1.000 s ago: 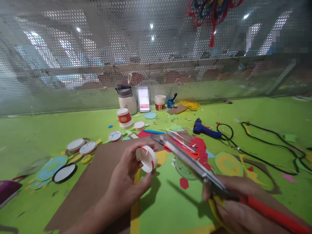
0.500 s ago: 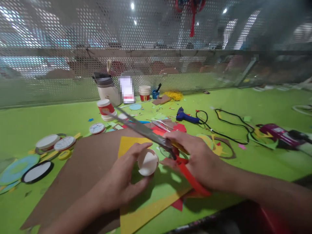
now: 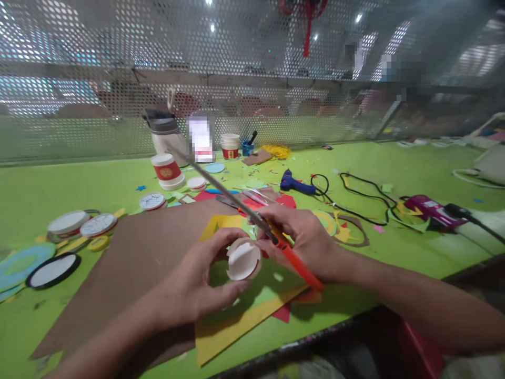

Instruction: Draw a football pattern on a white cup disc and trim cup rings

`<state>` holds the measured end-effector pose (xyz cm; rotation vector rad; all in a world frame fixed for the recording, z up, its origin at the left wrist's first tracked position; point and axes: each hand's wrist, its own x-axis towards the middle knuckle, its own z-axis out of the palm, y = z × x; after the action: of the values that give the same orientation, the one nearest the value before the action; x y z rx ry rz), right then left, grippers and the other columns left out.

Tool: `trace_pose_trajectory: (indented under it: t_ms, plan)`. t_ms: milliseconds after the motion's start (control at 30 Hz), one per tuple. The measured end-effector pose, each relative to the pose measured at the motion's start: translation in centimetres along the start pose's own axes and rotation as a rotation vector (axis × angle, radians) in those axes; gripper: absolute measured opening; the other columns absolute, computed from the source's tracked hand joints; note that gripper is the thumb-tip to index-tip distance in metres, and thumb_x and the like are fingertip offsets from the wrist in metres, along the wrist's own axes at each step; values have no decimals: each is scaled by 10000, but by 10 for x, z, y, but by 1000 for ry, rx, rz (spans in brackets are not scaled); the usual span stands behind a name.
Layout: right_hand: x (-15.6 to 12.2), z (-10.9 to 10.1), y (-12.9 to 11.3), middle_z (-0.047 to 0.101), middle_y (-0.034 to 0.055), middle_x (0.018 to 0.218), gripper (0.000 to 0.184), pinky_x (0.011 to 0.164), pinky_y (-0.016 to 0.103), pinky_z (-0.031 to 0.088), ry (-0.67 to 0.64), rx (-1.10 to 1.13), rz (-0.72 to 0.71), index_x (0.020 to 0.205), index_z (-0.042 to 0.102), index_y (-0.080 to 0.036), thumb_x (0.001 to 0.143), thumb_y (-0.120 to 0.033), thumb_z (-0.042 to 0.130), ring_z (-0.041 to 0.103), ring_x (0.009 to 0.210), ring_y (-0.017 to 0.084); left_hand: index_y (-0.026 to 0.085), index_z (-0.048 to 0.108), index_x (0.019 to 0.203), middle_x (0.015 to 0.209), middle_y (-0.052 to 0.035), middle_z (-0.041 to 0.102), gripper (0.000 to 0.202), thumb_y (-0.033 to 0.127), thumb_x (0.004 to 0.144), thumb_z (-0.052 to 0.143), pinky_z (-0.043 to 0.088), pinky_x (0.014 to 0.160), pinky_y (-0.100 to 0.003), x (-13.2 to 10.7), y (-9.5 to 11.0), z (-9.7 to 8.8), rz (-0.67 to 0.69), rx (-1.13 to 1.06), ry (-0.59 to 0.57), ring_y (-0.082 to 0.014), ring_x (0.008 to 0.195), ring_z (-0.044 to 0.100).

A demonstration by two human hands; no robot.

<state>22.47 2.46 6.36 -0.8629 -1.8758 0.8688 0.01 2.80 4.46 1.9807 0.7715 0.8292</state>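
Note:
My left hand (image 3: 193, 281) is curled around a small white paper cup (image 3: 243, 260), its round inside turned toward me and its rim cut and uneven. In my right hand (image 3: 311, 242) is a pair of scissors (image 3: 298, 263) with orange handles. Their long blades point up and to the left, above the cup and clear of it. The right fingertips are close beside the cup's right side; whether they touch it I cannot tell. Beneath both hands lie a yellow paper sheet (image 3: 224, 337), green paper and a brown sheet (image 3: 150, 263).
White discs (image 3: 69, 222) and paper rings lie at left. Farther back stand a red-and-white cup (image 3: 168, 171), a jug (image 3: 165, 139), a phone (image 3: 200, 138) and stacked cups (image 3: 230, 146). A blue glue gun (image 3: 298, 184) with a black cord and a purple device (image 3: 430, 213) lie right.
My left hand has turned the paper cup slightly, showing more of its inside. The scissors have tilted steeper, and their blades look closer together. The whole view has shifted a little.

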Motion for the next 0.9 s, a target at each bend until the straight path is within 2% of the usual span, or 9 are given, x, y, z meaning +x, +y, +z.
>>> trace_pose_trajectory:
  t_ms: [100,200,367,500,567,633,700,767,900]
  plan:
    - [2,0,1,614,-44,772,297,635,256,539,-18,191,161,1077,590,-220,814,-161,714,608,657,120,226,662,1165,1064,-80,775,433,193,746,767,645,789,-348,2,-1,2,15,75,46,-271,910,763]
    - [1,2,0,599,-48,768,333,648,268,548,-9,236,196,1087,582,-223,796,-178,737,612,666,123,232,657,1153,1024,-69,769,398,224,768,761,636,743,-329,2,-6,2,9,99,111,-257,871,752]
    - [-3,-2,-6,606,-48,768,281,606,256,554,94,174,161,1069,607,-227,816,-190,724,615,634,114,240,654,1191,1053,-68,735,401,220,808,770,626,829,-330,-1,-16,-1,27,17,164,-243,940,727]
    - [0,-15,2,656,-12,811,275,602,258,561,182,-12,176,1091,639,-204,832,-244,725,631,658,137,278,648,1257,1132,-73,722,462,151,833,780,603,918,-309,0,-14,-4,56,-149,164,-227,1045,715]
    - [3,-21,10,724,44,891,263,668,304,588,174,-128,194,1097,665,-181,853,-274,693,678,727,180,292,649,1283,1100,-71,723,467,147,859,779,606,895,-298,2,-12,-5,73,-275,143,-209,1010,718]
    - [5,-25,17,770,109,1075,291,814,380,606,159,-171,179,1122,689,-168,849,-268,668,734,906,248,292,662,1277,1066,-79,721,440,181,872,792,618,828,-291,4,-10,-6,79,-386,120,-199,935,715]
    - [6,-26,20,741,142,1277,366,974,433,572,136,-169,154,1172,702,-167,818,-257,685,712,1142,305,284,674,1255,1117,-108,720,416,217,868,812,622,796,-297,5,-10,-7,69,-454,111,-202,921,711]
    - [6,-26,21,703,153,1371,428,1029,431,548,118,-170,139,1223,694,-167,805,-255,700,669,1256,318,283,672,1255,1215,-141,712,421,235,864,821,625,802,-304,5,-12,-9,41,-476,103,-218,970,719]
    - [4,-26,19,778,132,1150,376,883,379,594,124,-203,137,1214,670,-153,846,-229,666,753,987,264,308,661,1283,1317,-155,693,447,270,866,818,635,800,-315,3,-17,-13,-11,-496,59,-275,1097,721]
